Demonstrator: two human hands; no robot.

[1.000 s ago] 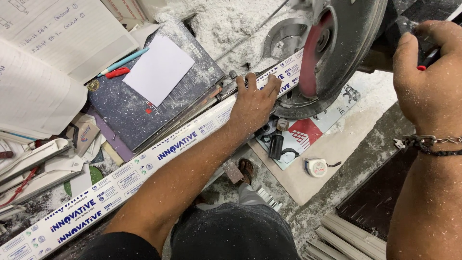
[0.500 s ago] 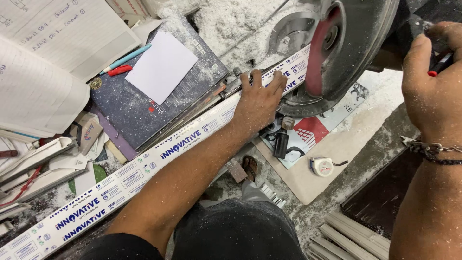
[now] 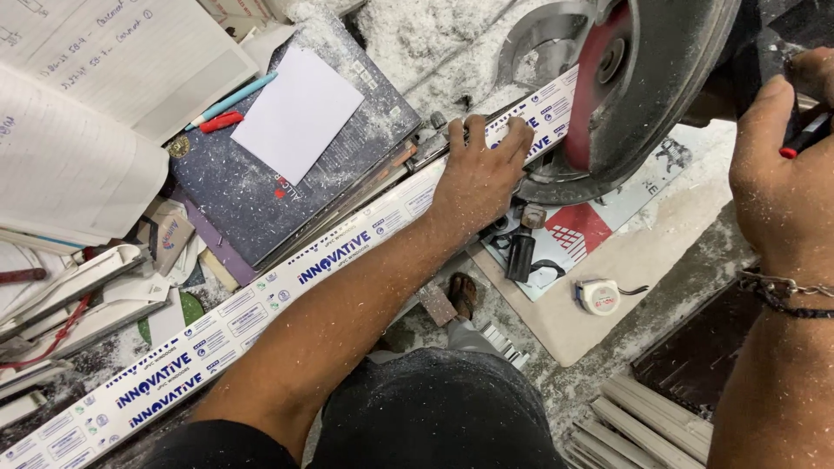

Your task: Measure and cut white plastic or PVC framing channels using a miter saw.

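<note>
Head view: the left hand (image 3: 480,178) presses flat, fingers spread, on the long white profile strip (image 3: 287,282), pinning it against the saw blade guard (image 3: 647,87) at two o'clock. The right hand (image 3: 786,187) is closed round the saw's handle (image 3: 804,139) at three o'clock.

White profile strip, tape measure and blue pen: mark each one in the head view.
white profile strip (image 3: 261,304), head view, on its printed top face between elbow and wrist.
tape measure (image 3: 599,296), head view, on the middle of its round white case.
blue pen (image 3: 233,99), head view, midway along its barrel.
</note>
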